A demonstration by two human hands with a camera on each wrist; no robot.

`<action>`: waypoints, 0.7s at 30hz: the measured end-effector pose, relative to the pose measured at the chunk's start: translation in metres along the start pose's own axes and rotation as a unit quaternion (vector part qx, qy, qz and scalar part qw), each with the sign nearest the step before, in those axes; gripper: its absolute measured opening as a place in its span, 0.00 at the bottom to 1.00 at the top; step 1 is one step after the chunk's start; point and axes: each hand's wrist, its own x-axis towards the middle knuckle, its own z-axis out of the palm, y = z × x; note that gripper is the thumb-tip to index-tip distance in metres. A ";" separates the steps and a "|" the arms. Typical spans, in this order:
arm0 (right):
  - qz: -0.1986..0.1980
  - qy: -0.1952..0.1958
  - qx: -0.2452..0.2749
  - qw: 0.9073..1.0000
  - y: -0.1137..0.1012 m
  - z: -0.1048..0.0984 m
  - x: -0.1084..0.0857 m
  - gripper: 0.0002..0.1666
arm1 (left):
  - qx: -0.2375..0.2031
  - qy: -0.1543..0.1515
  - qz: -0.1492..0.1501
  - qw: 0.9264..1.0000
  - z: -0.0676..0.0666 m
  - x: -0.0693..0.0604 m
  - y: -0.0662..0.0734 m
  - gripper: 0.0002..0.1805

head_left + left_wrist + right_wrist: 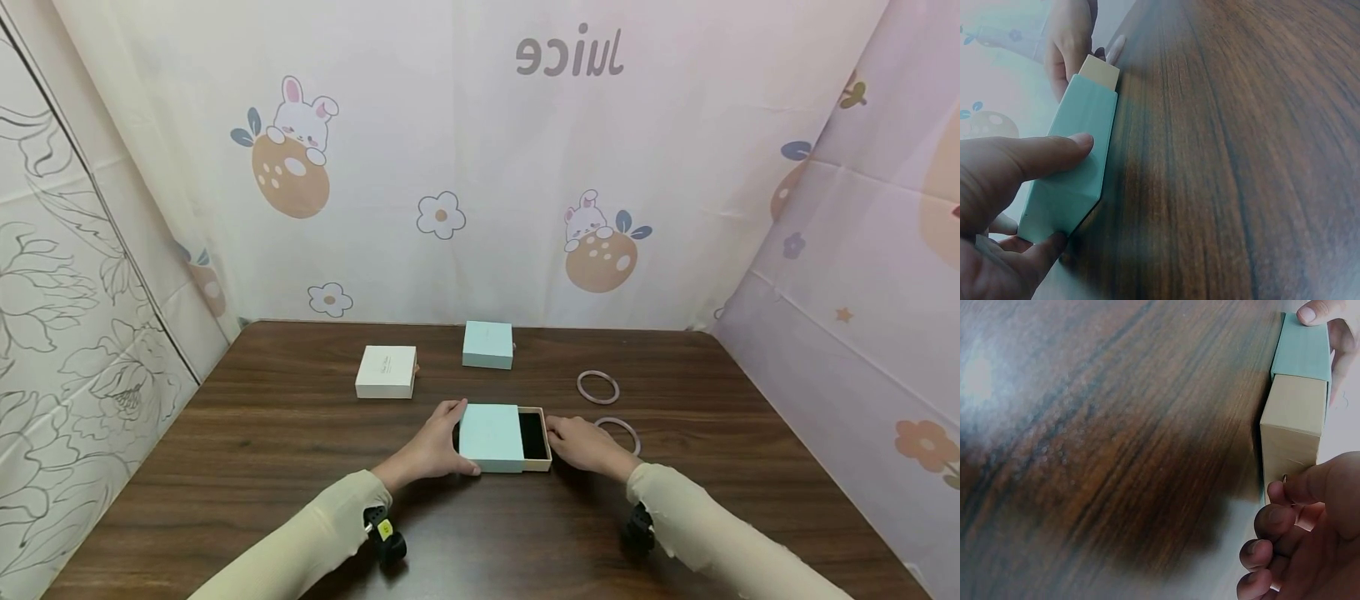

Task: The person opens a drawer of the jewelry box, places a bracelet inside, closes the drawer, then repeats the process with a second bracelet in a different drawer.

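While the left hand (429,447) braces the pale turquoise, square cardboard sleeve (490,433) by its left end, the right hand (588,444) works at the opposite end, where a cream cardboard drawer (1293,406) with a black lining (533,435) juts partway out. And look at that left grip: thumb along the near side, fingers spread away from it around the far left corner, so the sleeve sits held between them. Over on the right, thumb and forefinger pinch together at the drawer's end face, apparently on a small pull, though the fingertips hide most of it; the other fingers curl below.

Sleeve and drawer rest on the dark brown wood-grain table (300,442), between the two hands, nearer to us than the white square box (385,372) and the second pale turquoise box (487,343). Off to the right lie a pale mauve ring (597,372) and, partly hidden just beyond the right hand, a matching ring (636,438).

Doing this well, I'd say, means keeping the drawer's line dead straight: any twist could jam it against the sleeve walls. The left thumb should steady without squeezing, since cardboard likely bows and binds. A slow, level, even slide looks safest here.
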 end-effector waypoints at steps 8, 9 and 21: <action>0.004 0.004 0.005 1.000 -0.001 -0.002 -0.003 0.14 | -0.001 -0.002 -0.004 1.000 -0.001 -0.001 0.002 0.58; 0.005 0.004 0.003 1.000 -0.001 -0.002 -0.003 0.14 | -0.001 -0.001 -0.003 1.000 -0.001 -0.001 0.002 0.58; 0.004 0.005 -0.004 1.000 0.002 -0.004 -0.004 0.13 | 0.007 0.006 0.015 1.000 -0.001 -0.002 0.002 0.56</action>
